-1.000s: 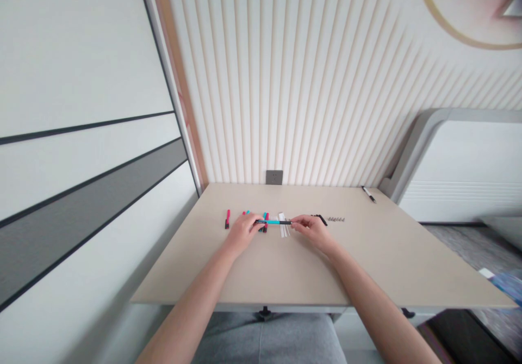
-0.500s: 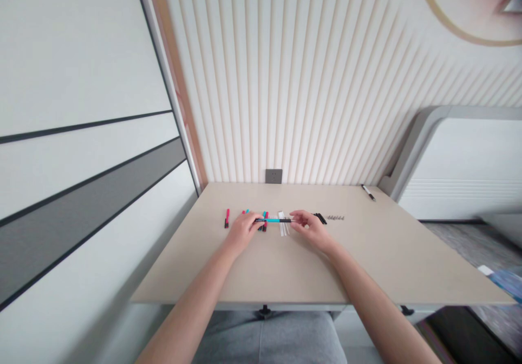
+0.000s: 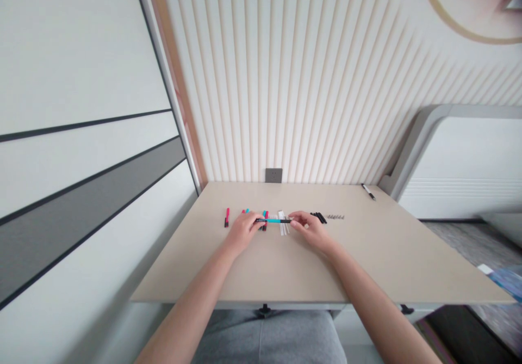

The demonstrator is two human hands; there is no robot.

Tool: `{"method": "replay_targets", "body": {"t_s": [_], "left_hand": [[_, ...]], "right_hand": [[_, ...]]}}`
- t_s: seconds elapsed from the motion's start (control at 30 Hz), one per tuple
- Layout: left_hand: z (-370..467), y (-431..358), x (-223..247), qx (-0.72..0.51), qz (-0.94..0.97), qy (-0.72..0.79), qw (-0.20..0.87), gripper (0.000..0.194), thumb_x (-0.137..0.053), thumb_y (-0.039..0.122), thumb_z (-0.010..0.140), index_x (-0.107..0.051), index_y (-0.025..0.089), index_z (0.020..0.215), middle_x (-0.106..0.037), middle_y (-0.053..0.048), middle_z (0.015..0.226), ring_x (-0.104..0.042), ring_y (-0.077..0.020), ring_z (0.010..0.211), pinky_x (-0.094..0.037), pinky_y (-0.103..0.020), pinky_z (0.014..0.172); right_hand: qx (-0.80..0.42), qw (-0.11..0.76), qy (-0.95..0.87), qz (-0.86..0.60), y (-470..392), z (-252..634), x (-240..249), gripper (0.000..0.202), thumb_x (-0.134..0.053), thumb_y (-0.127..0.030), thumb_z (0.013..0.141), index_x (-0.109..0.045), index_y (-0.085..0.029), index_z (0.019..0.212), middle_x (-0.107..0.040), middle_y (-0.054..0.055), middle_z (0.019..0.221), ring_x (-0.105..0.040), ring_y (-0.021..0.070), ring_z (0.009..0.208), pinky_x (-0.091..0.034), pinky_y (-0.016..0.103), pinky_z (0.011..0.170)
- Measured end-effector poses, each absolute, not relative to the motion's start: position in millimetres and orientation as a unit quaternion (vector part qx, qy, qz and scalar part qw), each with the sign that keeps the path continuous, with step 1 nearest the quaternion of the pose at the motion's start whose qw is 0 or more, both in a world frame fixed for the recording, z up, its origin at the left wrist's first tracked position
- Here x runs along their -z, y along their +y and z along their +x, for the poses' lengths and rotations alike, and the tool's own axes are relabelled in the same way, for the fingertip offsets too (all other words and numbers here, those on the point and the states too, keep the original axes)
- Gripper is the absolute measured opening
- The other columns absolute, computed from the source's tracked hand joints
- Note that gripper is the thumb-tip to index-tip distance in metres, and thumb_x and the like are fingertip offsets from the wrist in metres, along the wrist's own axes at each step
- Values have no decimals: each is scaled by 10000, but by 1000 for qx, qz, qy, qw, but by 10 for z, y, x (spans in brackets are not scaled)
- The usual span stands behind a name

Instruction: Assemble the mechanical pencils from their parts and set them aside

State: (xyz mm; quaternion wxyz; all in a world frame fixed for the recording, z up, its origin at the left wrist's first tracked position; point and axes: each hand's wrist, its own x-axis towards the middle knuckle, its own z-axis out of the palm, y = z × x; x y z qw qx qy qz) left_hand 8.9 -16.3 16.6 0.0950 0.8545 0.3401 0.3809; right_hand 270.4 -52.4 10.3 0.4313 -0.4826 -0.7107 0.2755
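A blue and black pen [image 3: 274, 221] lies level between my two hands, above the desk. My left hand [image 3: 243, 230] pinches its left end. The fingers of my right hand [image 3: 310, 227] are closed on its right tip; what sits at that tip is too small to make out. Under and behind the pen are white refills [image 3: 281, 229] and several pink and blue pen barrels [image 3: 266, 214], partly covered by my left hand. Black tubes [image 3: 321, 218] lie just right of my right hand, beside a row of small springs [image 3: 336, 217].
A pink and black pen part [image 3: 227, 217] lies alone at the left. A white and black pen [image 3: 368, 192] rests near the desk's back right corner. The pale desk [image 3: 285, 277] meets a ribbed wall with a dark socket [image 3: 273, 176].
My right hand has shifted slightly left, its fingers now closer on the pen's right tip. My left hand and the pen stay nearly in place.
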Motion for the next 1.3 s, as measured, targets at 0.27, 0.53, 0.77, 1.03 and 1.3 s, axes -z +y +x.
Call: {"method": "replay_targets", "body": {"t_s": [0.27, 0.53, 0.77, 1.03, 1.3], "left_hand": [[94, -162, -162, -371, 865, 324, 94, 115, -566, 286, 912, -643, 205, 940, -685, -28, 847, -614, -185, 815, -459, -317, 770], [101, -193, -182, -373, 859, 331, 115, 104, -579, 287, 903, -642, 207, 921, -682, -27, 841, -614, -181, 807, -466, -318, 774], [114, -187, -157, -362, 876, 309, 75, 77, -592, 265, 901, -640, 210, 924, -681, -30, 839, -615, -189, 828, -457, -336, 799], [100, -167, -147, -388, 865, 309, 72, 77, -596, 265, 896, -638, 203, 914, -668, -29, 809, -614, -184, 787, -471, -324, 754], [110, -194, -176, -399, 865, 301, 44, 101, -583, 278, 908, -642, 199, 929, -678, -34, 825, -614, -184, 801, -468, -323, 765]], "right_hand": [[-241, 388, -739, -494, -574, 2704, -160, 378, -439, -421, 932, -651, -187, 724, -630, 15, 648, -533, 149, 624, -392, 263, 611], [-227, 408, -746, -475, -569, 2657, -174, 269, -563, -412, 867, -701, -211, 981, -708, 42, 830, -588, 177, 725, -425, 276, 661], [-222, 350, -758, -503, -595, 2645, -161, 456, -390, -420, 959, -638, -201, 645, -566, -7, 494, -490, 130, 474, -351, 253, 535], [-227, 394, -753, -476, -579, 2644, -162, 248, -544, -393, 886, -678, -214, 995, -693, 28, 827, -579, 166, 708, -411, 263, 646], [-231, 353, -776, -469, -597, 2656, -185, 417, -401, -445, 952, -611, -185, 702, -575, 8, 624, -493, 137, 596, -348, 247, 570]]}}
